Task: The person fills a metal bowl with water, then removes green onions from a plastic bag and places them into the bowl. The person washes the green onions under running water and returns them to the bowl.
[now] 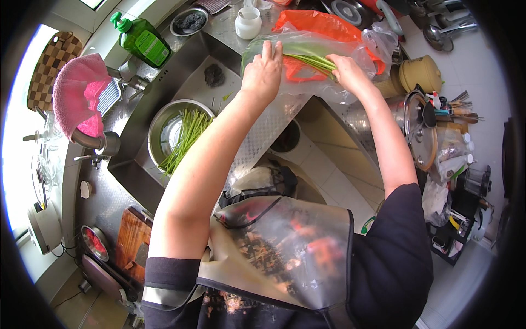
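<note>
My right hand (348,72) grips one end of a bunch of long green stems (310,61) lying over a clear plastic bag (328,41) on the metal counter. At the other end of the bunch, my left hand (265,74) is raised over the bag's edge with two fingers extended; whether it pinches anything is hidden. Under the clear bag shows a red plastic bag (316,18). In the sink, a round metal bowl (156,125) holds more green stems (187,137), partly behind my left forearm.
Left of the bags lie the steel sink (135,144), a green soap pump bottle (146,43), a faucet with a pink towel (76,90) and a white jar (248,24). A wooden cutting board (130,236) is lower left. Lidded pots (419,131) stand at the right.
</note>
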### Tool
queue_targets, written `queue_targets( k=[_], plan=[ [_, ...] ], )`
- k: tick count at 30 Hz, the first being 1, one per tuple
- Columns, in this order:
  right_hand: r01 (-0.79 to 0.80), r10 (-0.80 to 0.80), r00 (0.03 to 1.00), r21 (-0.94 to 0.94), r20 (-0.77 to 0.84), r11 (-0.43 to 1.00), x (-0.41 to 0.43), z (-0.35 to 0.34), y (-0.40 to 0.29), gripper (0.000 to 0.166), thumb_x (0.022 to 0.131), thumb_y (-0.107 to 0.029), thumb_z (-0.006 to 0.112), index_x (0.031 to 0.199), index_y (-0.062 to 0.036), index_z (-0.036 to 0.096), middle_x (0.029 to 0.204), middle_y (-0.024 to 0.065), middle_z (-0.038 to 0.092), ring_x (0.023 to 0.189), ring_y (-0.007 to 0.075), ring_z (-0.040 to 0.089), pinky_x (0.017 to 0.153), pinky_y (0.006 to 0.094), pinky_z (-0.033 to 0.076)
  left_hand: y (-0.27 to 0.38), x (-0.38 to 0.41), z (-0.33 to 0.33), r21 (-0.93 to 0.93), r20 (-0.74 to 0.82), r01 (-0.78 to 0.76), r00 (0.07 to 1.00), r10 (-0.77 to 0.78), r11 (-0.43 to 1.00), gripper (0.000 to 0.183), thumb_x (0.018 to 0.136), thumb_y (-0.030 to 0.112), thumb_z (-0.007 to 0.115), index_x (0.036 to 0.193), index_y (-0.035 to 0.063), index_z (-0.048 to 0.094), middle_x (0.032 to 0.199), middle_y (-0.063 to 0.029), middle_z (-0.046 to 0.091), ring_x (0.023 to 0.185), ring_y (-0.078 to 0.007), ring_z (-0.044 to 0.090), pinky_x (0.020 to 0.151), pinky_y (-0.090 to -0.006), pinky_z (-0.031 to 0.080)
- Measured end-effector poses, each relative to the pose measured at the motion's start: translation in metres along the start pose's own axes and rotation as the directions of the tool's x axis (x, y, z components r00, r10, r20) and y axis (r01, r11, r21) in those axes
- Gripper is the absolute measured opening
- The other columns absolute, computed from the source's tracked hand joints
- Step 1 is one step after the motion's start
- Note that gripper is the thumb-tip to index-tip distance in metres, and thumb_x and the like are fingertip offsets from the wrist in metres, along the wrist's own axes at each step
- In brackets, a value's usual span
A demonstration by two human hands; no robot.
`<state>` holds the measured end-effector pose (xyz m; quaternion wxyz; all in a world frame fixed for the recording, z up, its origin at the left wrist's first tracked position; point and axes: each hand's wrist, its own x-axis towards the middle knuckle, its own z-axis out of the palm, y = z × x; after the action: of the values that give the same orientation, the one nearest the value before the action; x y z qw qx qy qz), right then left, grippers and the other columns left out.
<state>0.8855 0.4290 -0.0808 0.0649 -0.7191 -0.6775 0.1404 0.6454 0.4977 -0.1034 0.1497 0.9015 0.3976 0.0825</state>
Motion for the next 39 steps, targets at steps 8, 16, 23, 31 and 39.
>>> queue_targets(
  k=[8, 16, 23, 31, 39],
  plan=[
    [0.256, -0.263, 0.958, -0.066, -0.115, 0.964, -0.063, -0.108, -0.111, 0.022, 0.081, 0.0, 0.06, 0.101, -0.0013, 0.051, 0.095, 0.0166, 0.064, 0.092, 0.0365, 0.062, 0.075, 0.0441, 0.048, 0.048, -0.018, -0.033, -0.417, -0.535, -0.546, 0.794, 0.29, 0.727, 0.076, 0.077, 0.012, 0.073, 0.142, 0.0062, 0.034, 0.138, -0.0181, 0.041, 0.129, -0.0364, 0.039, 0.109, -0.0486, 0.028],
    [0.415, -0.344, 0.907, 0.372, -0.244, 0.83, -0.108, -0.191, -0.169, 0.027, 0.074, 0.006, 0.066, 0.098, -0.0012, 0.057, 0.088, 0.0027, 0.059, 0.081, 0.0093, 0.058, 0.072, 0.0241, 0.046, 0.081, -0.082, -0.142, -0.692, -0.416, -0.526, 0.85, 0.323, 0.494, 0.03, 0.088, 0.008, 0.06, 0.115, 0.0014, 0.049, 0.09, -0.0202, 0.062, 0.084, -0.0415, 0.059, 0.07, -0.0435, 0.047],
    [0.451, -0.436, 0.882, 0.588, -0.179, 0.672, -0.049, -0.048, -0.202, 0.045, 0.074, -0.003, 0.073, 0.116, -0.0041, 0.057, 0.106, 0.0047, 0.059, 0.097, 0.0164, 0.059, 0.084, 0.0303, 0.049, -0.025, -0.158, -0.114, -0.849, 0.349, 0.319, 0.937, -0.005, 0.421, 0.021, 0.102, 0.022, 0.045, 0.101, 0.0037, 0.056, 0.075, 0.0021, 0.053, 0.062, -0.004, 0.047, 0.056, -0.0211, 0.042],
    [0.747, -0.673, 0.664, 0.31, -0.326, 0.588, -0.024, 0.044, -0.239, 0.021, 0.075, -0.003, 0.07, 0.095, -0.0042, 0.062, 0.094, 0.0097, 0.06, 0.088, 0.0301, 0.059, 0.077, 0.0381, 0.05, -0.085, -0.22, -0.087, -0.868, 0.427, 0.449, 0.893, -0.141, 0.213, 0.019, 0.1, 0.015, 0.044, 0.108, 0.0008, 0.055, 0.076, -0.0024, 0.059, 0.065, -0.0071, 0.055, 0.062, -0.0225, 0.047],
    [0.736, -0.68, 0.676, 0.281, -0.284, 0.615, -0.024, 0.079, -0.269, 0.018, 0.076, -0.004, 0.069, 0.09, -0.0028, 0.058, 0.088, 0.0103, 0.059, 0.087, 0.0299, 0.059, 0.076, 0.0376, 0.05, -0.107, -0.23, -0.064, -0.831, 0.395, 0.487, 0.856, -0.334, 0.268, 0.014, 0.098, 0.014, 0.047, 0.102, 0.0041, 0.056, 0.075, 0.0024, 0.052, 0.061, -0.005, 0.045, 0.053, -0.0207, 0.037]
  ],
)
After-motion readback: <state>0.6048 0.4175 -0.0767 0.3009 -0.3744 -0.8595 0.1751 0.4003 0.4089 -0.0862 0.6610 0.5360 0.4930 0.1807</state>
